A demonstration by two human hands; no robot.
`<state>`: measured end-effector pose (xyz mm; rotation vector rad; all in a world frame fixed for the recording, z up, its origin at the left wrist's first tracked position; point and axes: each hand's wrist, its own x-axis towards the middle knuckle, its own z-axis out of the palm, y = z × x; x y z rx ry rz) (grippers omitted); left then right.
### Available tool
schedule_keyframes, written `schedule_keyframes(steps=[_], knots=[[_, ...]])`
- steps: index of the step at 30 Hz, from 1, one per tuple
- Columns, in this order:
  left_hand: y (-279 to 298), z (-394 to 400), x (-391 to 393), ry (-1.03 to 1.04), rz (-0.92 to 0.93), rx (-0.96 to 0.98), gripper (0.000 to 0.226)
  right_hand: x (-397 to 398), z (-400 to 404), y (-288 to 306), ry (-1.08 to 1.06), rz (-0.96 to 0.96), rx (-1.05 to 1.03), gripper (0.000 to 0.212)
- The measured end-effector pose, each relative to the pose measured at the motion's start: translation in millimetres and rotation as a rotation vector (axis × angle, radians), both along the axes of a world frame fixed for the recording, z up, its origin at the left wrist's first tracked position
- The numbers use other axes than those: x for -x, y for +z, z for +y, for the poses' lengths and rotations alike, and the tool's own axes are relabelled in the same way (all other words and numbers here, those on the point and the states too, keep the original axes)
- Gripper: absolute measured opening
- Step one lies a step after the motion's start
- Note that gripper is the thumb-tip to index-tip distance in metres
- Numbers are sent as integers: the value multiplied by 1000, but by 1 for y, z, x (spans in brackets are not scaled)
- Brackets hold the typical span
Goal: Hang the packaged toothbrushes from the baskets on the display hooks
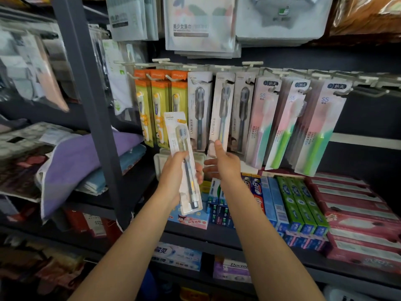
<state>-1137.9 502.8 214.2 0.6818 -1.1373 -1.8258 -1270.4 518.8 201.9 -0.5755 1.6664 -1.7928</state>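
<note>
Here left hand [176, 170] grips toothbrush pack [184, 161]; right hand [224, 162] open, empty

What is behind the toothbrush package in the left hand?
Behind the toothbrush package held by the left hand are yellow toothbrush packs and a white box; what else it covers cannot be seen.

so the hooks carry three orange-yellow toothbrush packs [161, 109]; three white dark-brush packs [219, 111]; three visible pink-and-green packs [290, 124]; one more toothbrush pack in hand [184, 161]; two hands total
</note>
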Motion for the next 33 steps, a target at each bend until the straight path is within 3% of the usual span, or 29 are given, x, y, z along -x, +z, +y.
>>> schedule_keyframes(steps=[10, 13, 16, 20, 24, 33], knots=[[-13, -14, 1, 75, -152, 105, 17, 18, -13, -16, 9, -158, -65, 64], [-18, -13, 2, 73, -230, 125, 15, 15, 7, -22, 46, -80, -135, 49], [-17, -8, 5, 60, -253, 161, 13, 3, 40, -30, 167, -19, -31, 40], [-6, 3, 15, 4, -241, 259, 9, -10, 76, -30, 324, 223, 42, 32], [4, 20, 29, -58, -224, 323, 7, -8, 97, -20, 223, 246, 192, 16], [19, 42, 36, -111, -201, 450, 9, -3, 124, 7, 64, 316, 307, 21]])
